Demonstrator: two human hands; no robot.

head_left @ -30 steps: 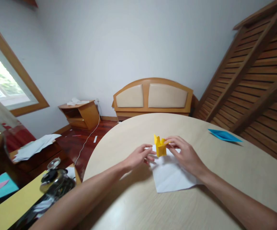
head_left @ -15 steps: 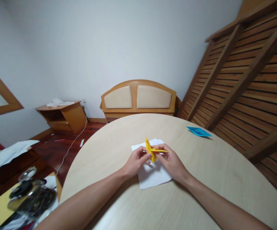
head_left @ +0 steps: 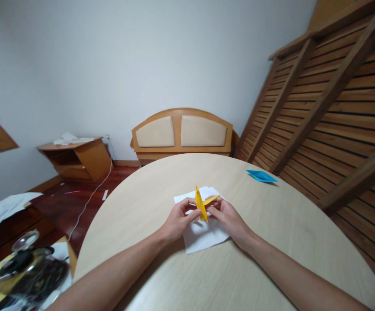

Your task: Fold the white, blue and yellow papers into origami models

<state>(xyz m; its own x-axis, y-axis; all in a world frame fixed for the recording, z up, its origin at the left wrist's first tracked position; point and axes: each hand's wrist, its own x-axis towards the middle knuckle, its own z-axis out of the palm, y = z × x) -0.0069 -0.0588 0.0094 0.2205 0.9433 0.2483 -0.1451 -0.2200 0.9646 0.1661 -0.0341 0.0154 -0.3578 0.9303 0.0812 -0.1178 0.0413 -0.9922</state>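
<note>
white sheet [head_left: 203, 233]: middle hidden under both hands | yellow folded paper [head_left: 201, 204]: lower part covered by fingers | glass jar [head_left: 28, 272]: blurred

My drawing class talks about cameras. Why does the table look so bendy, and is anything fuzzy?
Head view: the wide lens curves the table edge and tilts the wooden slats; the kettle at bottom left is blurred; the yellow paper between both hands stays sharp.

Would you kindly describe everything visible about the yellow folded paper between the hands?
The yellow folded paper looks like thin origami paper, creased into narrow pointed flaps: one stands upright, another juts to the right. Both hands pinch it, left hand and right hand, holding it just above a white sheet on the round table.
</note>
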